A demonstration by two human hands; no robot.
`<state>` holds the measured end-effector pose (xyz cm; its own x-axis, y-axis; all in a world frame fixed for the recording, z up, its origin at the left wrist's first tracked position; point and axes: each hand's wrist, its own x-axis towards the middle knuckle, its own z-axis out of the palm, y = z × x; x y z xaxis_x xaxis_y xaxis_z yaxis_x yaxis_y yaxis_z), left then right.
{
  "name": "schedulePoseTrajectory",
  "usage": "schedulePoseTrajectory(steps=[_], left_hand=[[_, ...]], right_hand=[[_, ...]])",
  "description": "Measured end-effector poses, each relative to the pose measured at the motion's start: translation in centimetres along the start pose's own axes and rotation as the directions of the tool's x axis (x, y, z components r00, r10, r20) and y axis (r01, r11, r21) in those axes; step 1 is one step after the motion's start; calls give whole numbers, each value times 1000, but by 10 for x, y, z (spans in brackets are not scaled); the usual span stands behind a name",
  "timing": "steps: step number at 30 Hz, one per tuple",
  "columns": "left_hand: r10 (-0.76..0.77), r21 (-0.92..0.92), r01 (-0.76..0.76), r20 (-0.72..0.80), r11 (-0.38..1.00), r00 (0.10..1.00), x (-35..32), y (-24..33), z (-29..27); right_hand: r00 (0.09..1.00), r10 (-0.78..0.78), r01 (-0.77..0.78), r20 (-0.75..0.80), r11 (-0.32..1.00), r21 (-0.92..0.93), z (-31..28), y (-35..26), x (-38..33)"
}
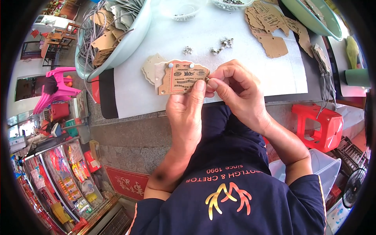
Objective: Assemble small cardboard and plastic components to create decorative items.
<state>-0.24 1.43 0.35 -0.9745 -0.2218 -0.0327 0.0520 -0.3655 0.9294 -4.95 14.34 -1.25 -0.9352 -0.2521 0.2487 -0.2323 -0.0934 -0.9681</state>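
Observation:
My left hand [186,111] grips a brown printed tag [181,80] with a wavy edge, its thumb pressed flat on the face. Two silvery studs sit along the tag's far edge, and a small hole shows at its near left corner. At the tag's right edge, my right hand [237,88] pinches what looks like a small metal stud [208,79], mostly covered by the fingertips. Paler tags [150,69] lie on the white sheet just behind and left of the held one. Beyond the hands are two little heaps of silvery studs [188,50], [222,46].
A pale green basin [135,47] of tags and grey cords stands at the far left. Clear tubs [184,15] with metal bits are at the back. Brown tags [274,46] lie at the far right near another basin [333,27]. A red stool [333,129] stands right.

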Motion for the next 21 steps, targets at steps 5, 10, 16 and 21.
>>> schedulePoseTrajectory(steps=[5,10,16,21], left_hand=[[11,10,-11,8,1000,1000,0,0,0],[25,63,-27,23,998,999,0,-1,0],[70,84,-69,-12,994,997,-2,3,6],[108,121,-107,-5,987,994,-4,1,3]], right_hand=[[1000,-16,16,-24,1000,23,1,-2,0],[996,94,-93,5,974,208,2,-3,0],[990,130,-137,47,973,184,-1,-4,2],[972,228,-234,60,960,154,0,-15,4]])
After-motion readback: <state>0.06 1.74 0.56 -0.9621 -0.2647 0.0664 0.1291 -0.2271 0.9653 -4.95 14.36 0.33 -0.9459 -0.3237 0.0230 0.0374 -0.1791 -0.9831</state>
